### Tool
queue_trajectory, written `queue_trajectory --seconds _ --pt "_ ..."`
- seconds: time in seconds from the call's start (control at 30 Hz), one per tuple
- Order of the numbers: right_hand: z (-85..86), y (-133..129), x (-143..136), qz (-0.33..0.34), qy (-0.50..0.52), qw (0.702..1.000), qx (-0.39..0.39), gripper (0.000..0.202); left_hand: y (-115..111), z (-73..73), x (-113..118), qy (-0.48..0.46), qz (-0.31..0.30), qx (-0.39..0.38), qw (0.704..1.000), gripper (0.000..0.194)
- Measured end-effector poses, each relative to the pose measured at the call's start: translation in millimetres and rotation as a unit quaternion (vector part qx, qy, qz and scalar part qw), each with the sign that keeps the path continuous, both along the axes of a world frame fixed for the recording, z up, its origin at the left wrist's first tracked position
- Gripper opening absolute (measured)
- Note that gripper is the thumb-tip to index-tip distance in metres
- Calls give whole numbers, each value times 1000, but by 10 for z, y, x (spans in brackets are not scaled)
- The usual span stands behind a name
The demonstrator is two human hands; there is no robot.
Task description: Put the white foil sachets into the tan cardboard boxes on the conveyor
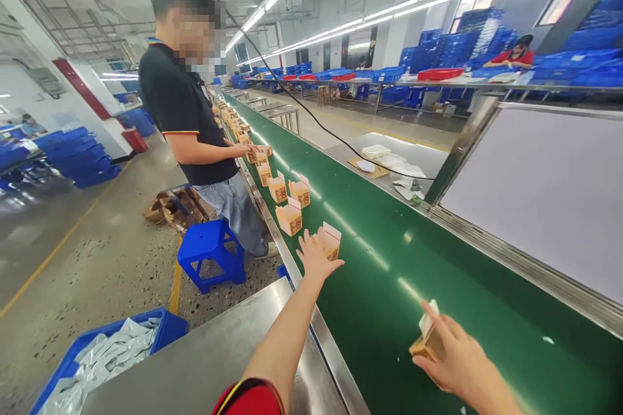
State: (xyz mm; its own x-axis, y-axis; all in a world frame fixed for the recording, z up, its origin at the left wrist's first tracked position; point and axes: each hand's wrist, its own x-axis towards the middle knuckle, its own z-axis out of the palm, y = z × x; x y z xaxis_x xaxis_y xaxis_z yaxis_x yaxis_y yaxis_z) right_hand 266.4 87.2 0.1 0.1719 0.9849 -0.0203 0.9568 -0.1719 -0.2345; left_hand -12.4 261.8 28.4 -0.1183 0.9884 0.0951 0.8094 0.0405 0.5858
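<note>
My left hand (pixel 316 259) reaches over the green conveyor belt (pixel 370 220) with its fingers spread. Just beyond it stands an open-topped orange-and-white carton (pixel 332 240), partly hidden by the fingers; whether they touch it I cannot tell. Lower right, my right hand (pixel 455 353) grips another small carton (pixel 431 340) by its side, thumb below and fingers along the back, with a white flap sticking up. Farther up the belt stand more open cartons, among them a near carton (pixel 289 217) and a carton (pixel 300 191) behind it.
A co-worker (pixel 180 104) stands at the belt's left side, one hand at the cartons. Left of the belt are a blue stool (pixel 209 249), a metal table (pixel 195 356) and a blue bin (pixel 168 331) of silvery packets. A white panel (pixel 535 194) borders the right side.
</note>
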Motion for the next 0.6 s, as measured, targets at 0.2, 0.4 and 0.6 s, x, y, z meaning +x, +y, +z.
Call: queue_trajectory --seconds 0.2,0.4,0.6 --pt "123 320 -195 7 53 996 -71 57 367 3 -137 -6 -75 -12 997 83" --pt "556 522 -933 98 234 963 90 63 -614 -25 -986 -31 -52 60 996 86" --pt "604 670 -2084 545 250 799 -43 55 -2314 -251 -1205 -80 151 41 984 81"
